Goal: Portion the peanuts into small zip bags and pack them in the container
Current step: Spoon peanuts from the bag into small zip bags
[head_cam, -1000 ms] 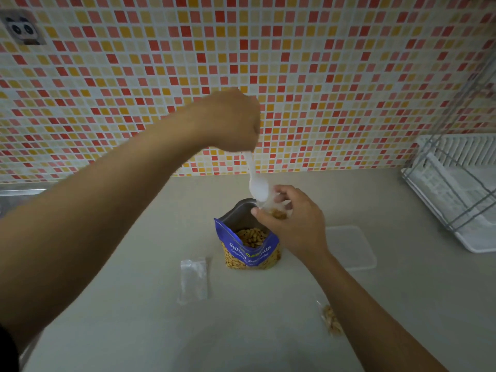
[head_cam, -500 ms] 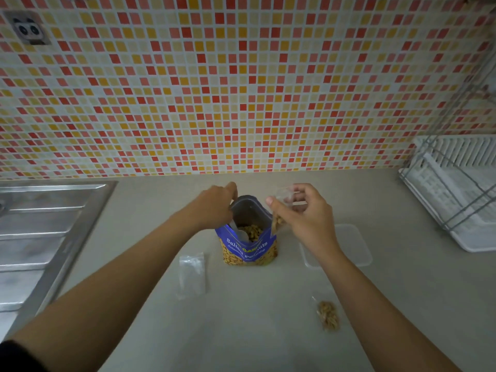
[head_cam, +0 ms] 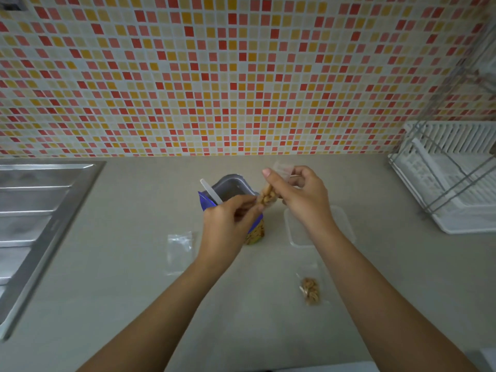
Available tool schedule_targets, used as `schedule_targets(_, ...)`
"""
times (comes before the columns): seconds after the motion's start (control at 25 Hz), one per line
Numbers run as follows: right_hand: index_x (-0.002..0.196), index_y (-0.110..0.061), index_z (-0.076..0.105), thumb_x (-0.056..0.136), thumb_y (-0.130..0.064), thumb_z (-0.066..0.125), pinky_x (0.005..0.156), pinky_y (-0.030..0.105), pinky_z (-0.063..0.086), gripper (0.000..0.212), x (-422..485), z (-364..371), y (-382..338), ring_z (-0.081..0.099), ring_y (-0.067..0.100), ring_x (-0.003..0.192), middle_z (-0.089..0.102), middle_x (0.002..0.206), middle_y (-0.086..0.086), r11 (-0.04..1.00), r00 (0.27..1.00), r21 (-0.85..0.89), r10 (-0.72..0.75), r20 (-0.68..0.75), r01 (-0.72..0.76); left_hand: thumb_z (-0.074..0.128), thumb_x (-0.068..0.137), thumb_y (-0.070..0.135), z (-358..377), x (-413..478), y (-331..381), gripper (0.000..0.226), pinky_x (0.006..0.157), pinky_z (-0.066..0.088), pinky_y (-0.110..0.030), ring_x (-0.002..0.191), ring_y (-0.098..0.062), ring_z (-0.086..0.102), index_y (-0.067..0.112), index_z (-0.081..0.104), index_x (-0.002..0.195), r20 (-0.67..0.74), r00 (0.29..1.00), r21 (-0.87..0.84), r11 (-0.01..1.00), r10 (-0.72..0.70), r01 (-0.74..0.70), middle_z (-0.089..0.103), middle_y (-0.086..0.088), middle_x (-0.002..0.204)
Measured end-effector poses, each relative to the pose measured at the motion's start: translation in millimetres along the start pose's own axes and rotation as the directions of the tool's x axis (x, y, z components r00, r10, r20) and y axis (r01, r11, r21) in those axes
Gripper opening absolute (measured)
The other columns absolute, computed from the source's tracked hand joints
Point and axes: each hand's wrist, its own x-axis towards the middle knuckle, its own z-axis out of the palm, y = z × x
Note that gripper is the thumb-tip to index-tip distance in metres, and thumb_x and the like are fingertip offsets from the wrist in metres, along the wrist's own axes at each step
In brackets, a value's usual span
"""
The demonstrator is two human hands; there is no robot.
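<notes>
over the half-hidden pouch (head_cam: pixel 231 188), left hand (head_cam: pixel 228 226) and right hand (head_cam: pixel 306 200) pinch a blurry zip bag (head_cam: pixel 267 197).

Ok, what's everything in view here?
pack: one, blue, open, standing mid-counter
spoon: one, white, standing in the pack
held bag: one, clear with peanuts, above the pack
empty bag: one, clear, flat, left of the pack
filled bag: one, clear with peanuts, near right
container: one, clear, right of the pack
sink: one, steel, far left
rack: one, white, far right
left hand: pinches held bag's lower end
right hand: pinches its top
</notes>
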Motion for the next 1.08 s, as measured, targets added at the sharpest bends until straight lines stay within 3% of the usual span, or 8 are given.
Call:
schedule_targets(0.12, 0.11, -0.022, 0.052, 0.061, -0.061, 0.07, 0.079, 0.028, 0.051, 0.065, -5, -10, 6, 0.068, 0.011, 0.083, 0.069, 0.089, -0.001, 0.997, 0.988, 0.024, 0.066, 0.138, -0.07, 0.066, 0.085, 0.02, 5, -13, -2, 0.015, 0.064, 0.048, -0.014, 0.07, 0.003, 0.063, 0.02, 0.075, 0.096, -0.004, 0.999, -0.038, 0.998, -0.044, 0.044, 0.073, 0.004, 0.075)
schedule_targets(0.28, 0.1, -0.012, 0.061, 0.088, -0.02, 0.059, 0.063, 0.013, 0.049, 0.013, -15, -34, 30, 0.066, 0.001, 0.063, 0.066, 0.081, 0.001, 0.984, 0.948, 0.15, 0.043, 0.315, -0.095, 0.062, 0.087, 0.013, 20, -44, -13, 0.02, 0.069, 0.054, -0.017, 0.063, -0.007, 0.068, 0.03, 0.073, 0.088, 0.027, 0.98, -0.225, 0.954, -0.197, 0.198, 0.069, 0.01, 0.059)
schedule_targets(0.36, 0.085, -0.015, 0.063, 0.087, -0.014, 0.061, 0.064, 0.019, 0.049, 0.003, -23, -42, 59, 0.064, 0.002, 0.06, 0.066, 0.075, 0.002, 0.99, 0.947, 0.089, 0.077, 0.313, -0.11, 0.06, 0.088, 0.012, 35, -66, -29, 0.027, 0.069, 0.057, -0.028, 0.06, -0.013, 0.067, 0.034, 0.069, 0.076, 0.09, 0.958, -0.241, 0.927, -0.273, 0.287, 0.068, 0.005, 0.059)
schedule_targets(0.48, 0.085, -0.012, 0.07, 0.081, -0.019, 0.07, 0.07, 0.027, 0.052, 0.007, -38, -46, 118, 0.065, 0.007, 0.063, 0.069, 0.073, 0.002, 0.979, 0.943, -0.113, 0.197, 0.269, -0.172, 0.062, 0.086, 0.014, 65, -99, -58, 0.028, 0.07, 0.056, -0.037, 0.055, -0.009, 0.059, 0.03, 0.069, 0.064, 0.199, 0.876, -0.124, 0.875, -0.44, 0.468, 0.064, 0.009, 0.053)
schedule_targets(0.6, 0.088, -0.014, 0.074, 0.078, -0.022, 0.073, 0.076, 0.027, 0.052, 0.013, -45, -43, 167, 0.066, 0.01, 0.074, 0.073, 0.081, 0.001, 0.91, 0.971, -0.4, 0.182, 0.153, -0.107, 0.065, 0.084, 0.021, 95, -118, -77, 0.018, 0.071, 0.055, -0.039, 0.059, -0.014, 0.059, 0.014, 0.074, 0.071, 0.225, 0.799, 0.012, 0.821, -0.558, 0.57, 0.066, 0.001, 0.058)
schedule_targets(0.72, 0.089, -0.02, 0.072, 0.078, -0.026, 0.07, 0.075, 0.028, 0.052, 0.013, -41, -37, 187, 0.067, 0.014, 0.083, 0.074, 0.086, -0.004, 0.854, 0.985, -0.51, 0.16, 0.066, -0.105, 0.063, 0.084, 0.02, 116, -123, -82, 0.019, 0.068, 0.051, -0.031, 0.066, -0.02, 0.065, 0.008, 0.074, 0.074, 0.175, 0.812, 0.088, 0.83, -0.557, 0.551, 0.072, -0.009, 0.07)
schedule_targets(0.84, 0.091, -0.024, 0.071, 0.078, -0.031, 0.065, 0.074, 0.029, 0.053, 0.016, -35, -28, 199, 0.066, 0.019, 0.092, 0.074, 0.09, -0.008, 0.722, 0.99, -0.689, 0.129, 0.051, -0.059, 0.063, 0.083, 0.022, 127, -123, -84, 0.014, 0.06, 0.037, -0.016, 0.076, -0.019, 0.067, 0.01, 0.07, 0.079, 0.089, 0.817, 0.182, 0.816, -0.569, 0.549, 0.073, -0.005, 0.078)
schedule_targets(1.08, 0.103, -0.02, 0.067, 0.078, -0.04, 0.064, 0.073, 0.032, 0.048, 0.031, -37, -30, 194, 0.061, 0.027, 0.095, 0.069, 0.096, 0.002, 0.672, 1.0, -0.741, 0.009, 0.027, 0.014, 0.061, 0.084, 0.026, 119, -128, -79, 0.017, 0.065, 0.043, -0.024, 0.068, -0.017, 0.062, 0.01, 0.068, 0.081, 0.063, 0.841, 0.176, 0.836, -0.537, 0.52, 0.069, -0.002, 0.072)
